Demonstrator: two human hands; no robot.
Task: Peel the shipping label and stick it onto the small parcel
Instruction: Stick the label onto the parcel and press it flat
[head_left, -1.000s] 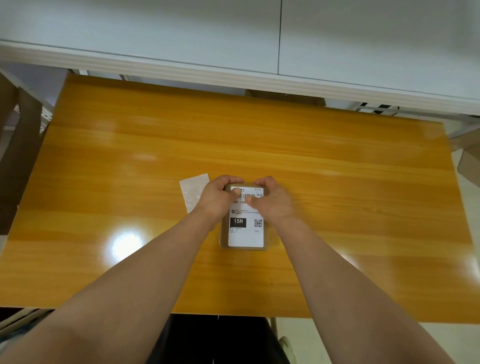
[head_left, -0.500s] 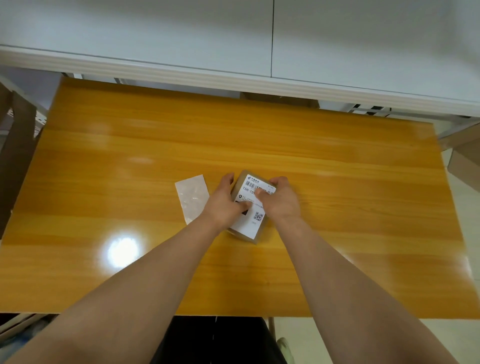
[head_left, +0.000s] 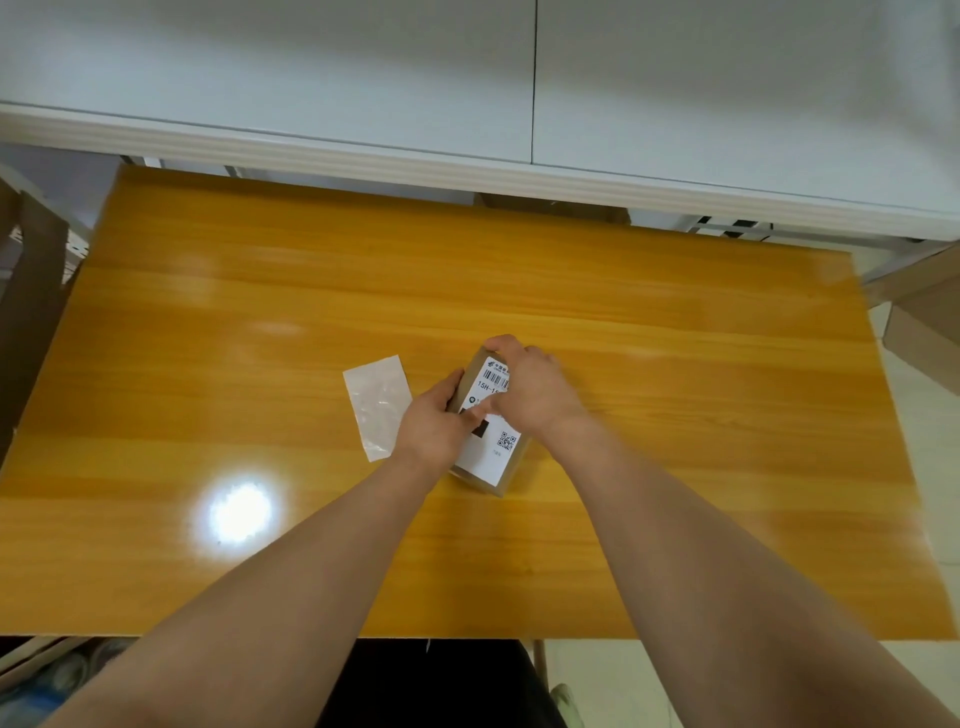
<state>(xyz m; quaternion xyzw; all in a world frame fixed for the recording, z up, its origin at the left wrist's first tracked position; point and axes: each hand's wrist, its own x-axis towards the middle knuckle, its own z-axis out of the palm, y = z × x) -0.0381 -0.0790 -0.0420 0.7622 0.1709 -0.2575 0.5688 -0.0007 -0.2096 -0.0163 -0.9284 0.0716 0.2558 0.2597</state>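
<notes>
Small parcel (head_left: 511, 470): brown box, lying on the orange wooden desk (head_left: 675, 364) near its middle, turned at an angle with its far end leaning right.

Shipping label (head_left: 485, 452): white, already stuck across the parcel's top face; barcode at the far end, a black block at mid-length, QR code toward the near end.

Left hand (head_left: 434, 423): against the parcel's left side, thumb along the edge, one fingertip pressed flat on the label by the black block; fingers partly curled, not clenched.

Right hand (head_left: 532, 387): over the parcel's far right part, fingers curled round the far corner and gripping the box, thumb pressed on the label.

Backing sheet (head_left: 376, 405): glossy, pale, bare of label, flat on the desk just left of the left hand, apart from the parcel.
</notes>
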